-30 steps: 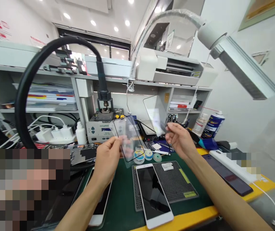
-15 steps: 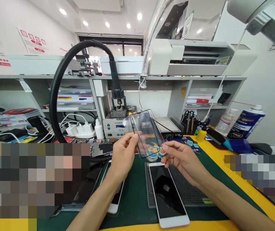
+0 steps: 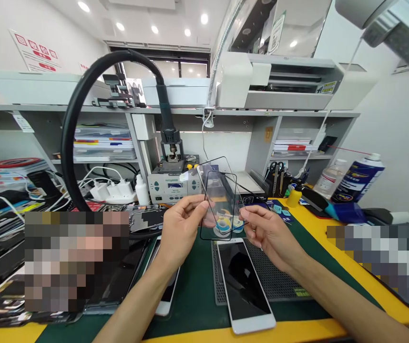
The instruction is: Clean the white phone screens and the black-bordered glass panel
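The nearer black-rimmed clear glass screen panel (image 3: 220,209) is sliding further over the farther matching panel (image 3: 214,165), the left hand (image 3: 181,231) pinching its edge, the right hand (image 3: 269,233) pinching the other's corner.

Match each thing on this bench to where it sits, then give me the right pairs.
Things:
1. Glass panels
2. White phone
3. Spray can
4. Scissors

Places:
A. Beside a clear bottle
B. Upright in a black holder
C. Held between the left hand and right hand
D. Lying on a black mesh mat

Pairs: 1-C, 2-D, 3-A, 4-B
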The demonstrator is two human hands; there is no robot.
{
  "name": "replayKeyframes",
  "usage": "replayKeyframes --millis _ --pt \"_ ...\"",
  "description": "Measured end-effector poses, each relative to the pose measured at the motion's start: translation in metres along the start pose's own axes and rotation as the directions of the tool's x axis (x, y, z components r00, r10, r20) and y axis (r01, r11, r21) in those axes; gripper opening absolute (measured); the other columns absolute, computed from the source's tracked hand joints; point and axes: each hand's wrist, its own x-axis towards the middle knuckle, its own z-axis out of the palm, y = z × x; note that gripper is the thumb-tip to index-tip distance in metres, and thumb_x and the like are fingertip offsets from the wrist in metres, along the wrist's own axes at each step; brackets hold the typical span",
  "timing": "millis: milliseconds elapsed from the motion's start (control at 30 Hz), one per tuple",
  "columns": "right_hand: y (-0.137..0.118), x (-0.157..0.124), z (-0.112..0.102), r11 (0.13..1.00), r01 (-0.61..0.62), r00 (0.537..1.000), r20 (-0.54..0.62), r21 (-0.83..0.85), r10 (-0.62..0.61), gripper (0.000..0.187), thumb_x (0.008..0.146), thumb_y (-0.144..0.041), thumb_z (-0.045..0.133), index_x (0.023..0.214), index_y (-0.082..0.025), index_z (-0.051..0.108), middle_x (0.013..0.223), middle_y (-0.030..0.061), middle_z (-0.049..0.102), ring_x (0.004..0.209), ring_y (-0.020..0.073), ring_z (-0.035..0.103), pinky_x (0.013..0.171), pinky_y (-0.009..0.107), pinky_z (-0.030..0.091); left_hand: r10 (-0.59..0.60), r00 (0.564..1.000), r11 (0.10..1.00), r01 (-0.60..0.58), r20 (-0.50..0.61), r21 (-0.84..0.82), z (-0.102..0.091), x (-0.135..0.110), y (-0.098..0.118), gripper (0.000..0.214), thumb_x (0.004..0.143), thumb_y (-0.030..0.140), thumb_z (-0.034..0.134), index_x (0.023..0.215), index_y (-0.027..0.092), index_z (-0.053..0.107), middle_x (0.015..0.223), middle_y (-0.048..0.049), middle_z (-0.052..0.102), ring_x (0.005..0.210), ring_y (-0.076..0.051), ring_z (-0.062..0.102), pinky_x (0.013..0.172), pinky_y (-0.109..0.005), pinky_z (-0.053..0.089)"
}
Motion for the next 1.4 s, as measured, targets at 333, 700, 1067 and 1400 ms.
replayKeyframes --millis 333,700,1067,1400 --pt "0.000 0.000 -0.001 0.995 -0.033 0.999 -0.016 -0.092 0.031 0.041 0.068 -0.045 0.092 0.091 -0.015 0.075 0.056 -0.0030 0.054 0.051 0.0079 0.042 0.043 0.020 0.030 -0.034 0.999 0.999 0.034 -0.002 0.025 0.001 0.002 -0.005 0.032 0.080 0.036 0.083 0.097 0.012 0.069 0.086 -0.0055 0.077 0.064 -0.018 0.072 0.061 -0.033 0.064" --pt "-0.003 -0.001 -0.005 0.991 0.029 0.999 0.044 -0.127 -0.023 0.035 0.071 -0.045 0.089 0.085 -0.018 0.072 0.061 -0.0024 0.059 0.048 0.0084 0.045 0.043 0.023 0.029 -0.114 0.989 0.991 0.107 0.093 0.085 0.001 0.000 0.001 0.032 0.081 0.040 0.080 0.097 0.014 0.070 0.095 -0.0092 0.078 0.071 -0.022 0.074 0.058 -0.031 0.061" --pt "0.001 0.007 -0.014 0.998 -0.030 0.994 0.103 0.055 0.024 0.023 0.071 -0.031 0.090 0.082 -0.017 0.075 0.068 -0.0023 0.057 0.060 0.0086 0.048 0.047 0.020 0.033 -0.116 0.989 0.992 0.111 0.091 0.061 -0.001 0.000 0.000 0.024 0.082 0.032 0.079 0.097 0.014 0.073 0.096 -0.0082 0.078 0.070 -0.021 0.075 0.059 -0.028 0.060" --pt "-0.032 0.027 -0.050 0.969 0.131 0.949 -0.258 -0.209 -0.183 0.021 0.069 -0.024 0.084 0.079 -0.018 0.068 0.074 0.0039 0.070 0.061 0.0139 0.060 0.050 0.024 0.046 -0.080 0.996 0.996 0.081 -0.031 0.031 -0.008 0.005 0.005 0.021 0.080 0.028 0.076 0.095 0.013 0.073 0.094 -0.0087 0.077 0.066 -0.021 0.073 0.060 -0.032 0.060"
